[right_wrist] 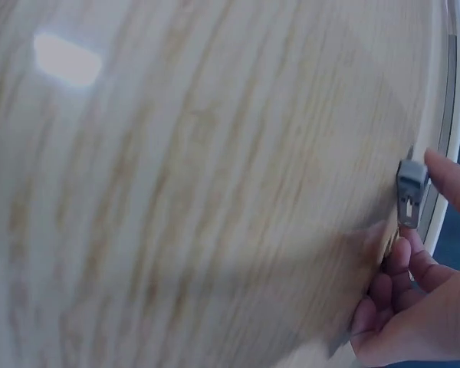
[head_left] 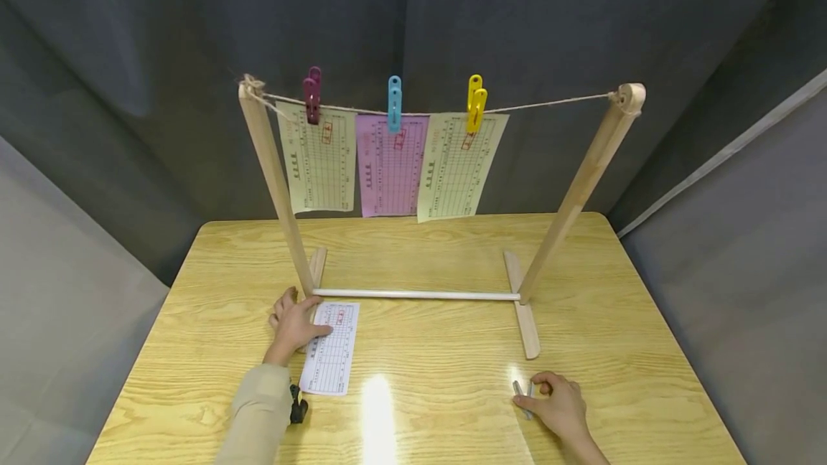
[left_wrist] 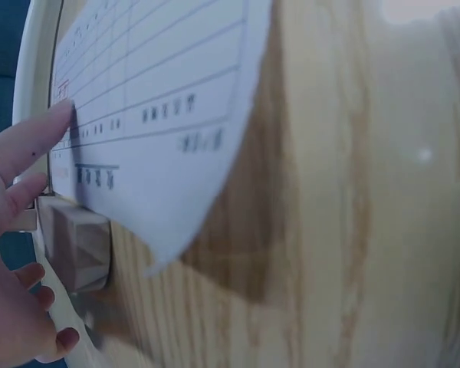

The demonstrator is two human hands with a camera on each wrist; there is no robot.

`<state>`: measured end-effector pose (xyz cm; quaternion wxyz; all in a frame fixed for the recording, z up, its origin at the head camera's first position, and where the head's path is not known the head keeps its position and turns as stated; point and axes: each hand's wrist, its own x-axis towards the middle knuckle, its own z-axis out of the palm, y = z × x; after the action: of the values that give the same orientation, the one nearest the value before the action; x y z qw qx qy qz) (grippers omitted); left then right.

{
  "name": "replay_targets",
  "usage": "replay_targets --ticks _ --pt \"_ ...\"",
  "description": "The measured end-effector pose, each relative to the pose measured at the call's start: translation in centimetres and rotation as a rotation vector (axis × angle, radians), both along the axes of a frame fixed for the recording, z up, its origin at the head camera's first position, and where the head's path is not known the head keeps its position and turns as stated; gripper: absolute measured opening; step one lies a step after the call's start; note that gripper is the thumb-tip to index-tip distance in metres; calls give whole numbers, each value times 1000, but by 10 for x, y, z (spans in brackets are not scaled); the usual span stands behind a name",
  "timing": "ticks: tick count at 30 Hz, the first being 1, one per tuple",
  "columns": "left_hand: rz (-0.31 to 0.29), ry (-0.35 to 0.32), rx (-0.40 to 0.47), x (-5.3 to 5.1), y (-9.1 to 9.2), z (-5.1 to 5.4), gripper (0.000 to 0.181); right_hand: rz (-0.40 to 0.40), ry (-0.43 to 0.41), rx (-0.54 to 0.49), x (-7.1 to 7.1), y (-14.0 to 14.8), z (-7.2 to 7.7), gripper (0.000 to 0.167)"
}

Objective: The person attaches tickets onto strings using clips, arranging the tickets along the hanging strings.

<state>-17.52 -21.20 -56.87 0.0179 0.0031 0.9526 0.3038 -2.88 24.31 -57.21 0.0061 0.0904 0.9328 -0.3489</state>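
Observation:
On the table, a white printed form (head_left: 332, 357) with a red stamp lies near the left foot of a wooden rack. My left hand (head_left: 297, 323) is spread over the form's upper left part. Its extended thumb touches the paper beside the stamp, and its index finger reaches the top corner. In the left wrist view the form (left_wrist: 161, 100) has one corner raised, casting a shadow. At the front right, my right hand (head_left: 561, 407) pinches a small grey clothespin (right_wrist: 411, 188) between thumb and finger, close to the tabletop.
Between the rack's posts (head_left: 577, 192) runs a string (head_left: 549, 103). From it hang a green form (head_left: 316, 163) under a purple clothespin (head_left: 313, 95), a pink form (head_left: 390, 171) under a blue one (head_left: 395, 105), and another green form (head_left: 459, 171) under a yellow one (head_left: 476, 105). A white rod (head_left: 413, 294) joins the posts below.

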Motion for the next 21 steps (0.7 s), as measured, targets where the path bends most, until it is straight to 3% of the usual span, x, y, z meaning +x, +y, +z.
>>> replay_targets --ticks 4,11,17,21 --pt "6 -16 -12 0 2 -1 64 -21 9 -29 -2 0 1 44" --pt "25 14 15 3 5 -1 44 -22 -55 -17 -5 -1 10 39" --pt "46 106 21 5 4 -5 36 10 -51 -14 -5 -2 10 47" --pt "73 169 50 6 4 -5 28 -6 -54 -15 -6 -3 9 40"
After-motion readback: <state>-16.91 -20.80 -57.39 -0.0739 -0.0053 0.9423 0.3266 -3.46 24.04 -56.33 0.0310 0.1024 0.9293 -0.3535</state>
